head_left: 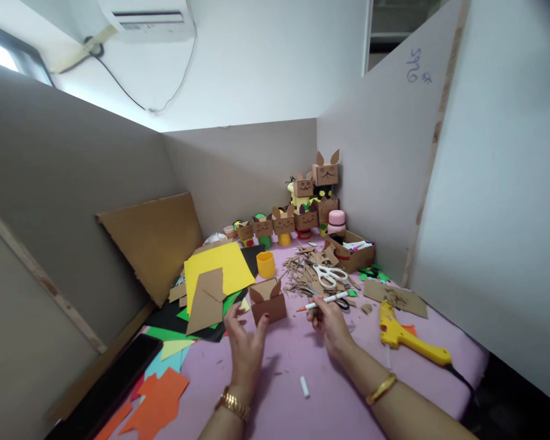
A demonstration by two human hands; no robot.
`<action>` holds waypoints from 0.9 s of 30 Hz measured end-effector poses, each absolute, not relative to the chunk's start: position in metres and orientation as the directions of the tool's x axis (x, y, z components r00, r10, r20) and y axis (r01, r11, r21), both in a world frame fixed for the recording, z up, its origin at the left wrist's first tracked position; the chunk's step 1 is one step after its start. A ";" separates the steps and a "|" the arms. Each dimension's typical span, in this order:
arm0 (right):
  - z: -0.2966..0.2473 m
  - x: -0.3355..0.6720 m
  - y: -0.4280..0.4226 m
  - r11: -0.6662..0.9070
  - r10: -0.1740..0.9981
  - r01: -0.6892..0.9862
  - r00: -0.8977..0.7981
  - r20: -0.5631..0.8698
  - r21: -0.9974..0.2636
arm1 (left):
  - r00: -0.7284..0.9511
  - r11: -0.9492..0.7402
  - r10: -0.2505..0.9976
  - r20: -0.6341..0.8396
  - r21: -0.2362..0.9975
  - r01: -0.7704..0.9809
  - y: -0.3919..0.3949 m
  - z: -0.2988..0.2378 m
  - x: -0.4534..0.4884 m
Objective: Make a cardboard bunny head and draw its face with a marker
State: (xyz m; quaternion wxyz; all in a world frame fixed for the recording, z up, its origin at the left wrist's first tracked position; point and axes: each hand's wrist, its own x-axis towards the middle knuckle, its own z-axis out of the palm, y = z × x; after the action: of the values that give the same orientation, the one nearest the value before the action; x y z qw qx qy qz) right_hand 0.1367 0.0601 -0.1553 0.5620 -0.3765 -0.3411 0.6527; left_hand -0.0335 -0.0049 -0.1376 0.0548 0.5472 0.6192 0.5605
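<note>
A white marker [334,299] with an orange tip is pinched in my right hand [332,327], its tip pointing left toward a small cardboard box [270,308]. The box has two brown paper ears and a plain front. My left hand [245,345] is open at the box's near left side, thumb and fingers apart; whether the thumb touches the cardboard I cannot tell. Between my forearms lies a white marker cap [305,387]. Just behind the box stands a yellow paper cylinder [266,265].
White scissors [330,276] lie on cardboard scraps [297,269]. A yellow glue gun [407,339] rests at right. Yellow sheets [220,269], orange paper [158,403] and a dark phone-like slab [110,385] are at left. Finished cardboard-headed figures [325,174] stand at the back, near an open box [355,260].
</note>
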 end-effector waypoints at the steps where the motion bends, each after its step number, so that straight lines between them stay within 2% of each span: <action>1: -0.155 0.136 0.060 -0.139 0.990 -0.475 -0.087 -0.111 -0.869 | -0.424 -0.224 0.736 0.528 0.781 0.583 0.002 -0.138 -0.040; 5: -0.154 0.136 0.060 -0.138 0.990 -0.468 -0.095 -0.106 -0.873 | -0.388 -0.239 0.817 0.427 0.862 0.446 0.022 -0.141 -0.057; 11: -0.154 0.134 0.058 -0.107 0.992 -0.446 -0.107 -0.066 -0.889 | -0.259 -0.295 0.900 0.351 0.927 0.234 0.024 -0.141 -0.054; 14: -0.153 0.133 0.058 -0.058 0.996 -0.435 -0.087 -0.023 -0.899 | -0.282 -0.288 0.905 0.318 0.947 0.141 0.022 -0.139 -0.052; 21: -0.141 0.139 0.050 0.213 0.976 -0.407 0.120 0.180 -0.888 | -0.359 -0.231 0.916 0.178 0.967 -0.110 0.009 -0.130 -0.045; 27: -0.127 0.146 0.024 0.436 0.896 -0.232 0.208 0.393 -0.870 | -0.276 -0.116 0.961 0.032 0.949 -0.294 -0.010 -0.118 -0.027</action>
State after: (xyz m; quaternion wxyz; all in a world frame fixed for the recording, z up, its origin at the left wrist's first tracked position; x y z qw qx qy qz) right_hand 0.1456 0.0237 -0.1272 0.6968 -0.3441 -0.4821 0.4046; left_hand -0.0269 -0.0099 -0.1183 0.4800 0.3625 0.4598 0.6533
